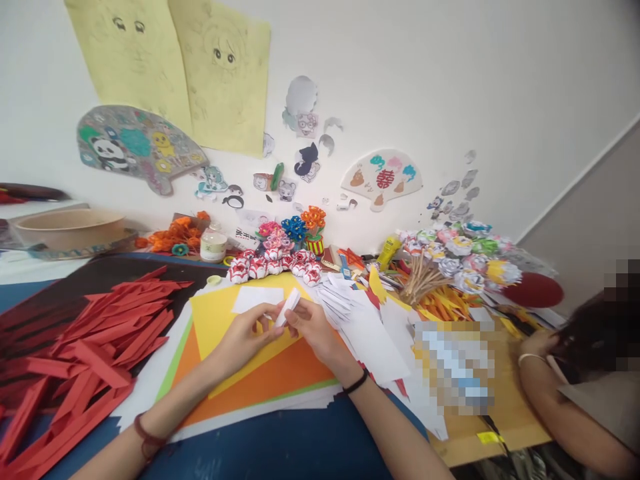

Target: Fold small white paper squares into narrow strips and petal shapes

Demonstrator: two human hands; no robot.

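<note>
A small folded strip of white paper (289, 307) is pinched between my two hands, tilted up to the right. My left hand (253, 328) grips its lower left side with thumb and fingers. On the other side, my right hand (313, 325) holds it the same way. Both hands are above a yellow sheet (220, 327), which lies on an orange sheet (265, 377). Just behind my left hand is a white paper piece (257, 299). A pile of folded white strips (336, 300) lies right of my right hand.
Folded red paper strips (100, 347) cover the left side. Red-and-white paper flowers (273, 265) line the back beside a bottle (213, 244). Paper flowers on stems (460, 250) lie at right. Another person's arm (560, 407) rests on the wooden table (515, 427).
</note>
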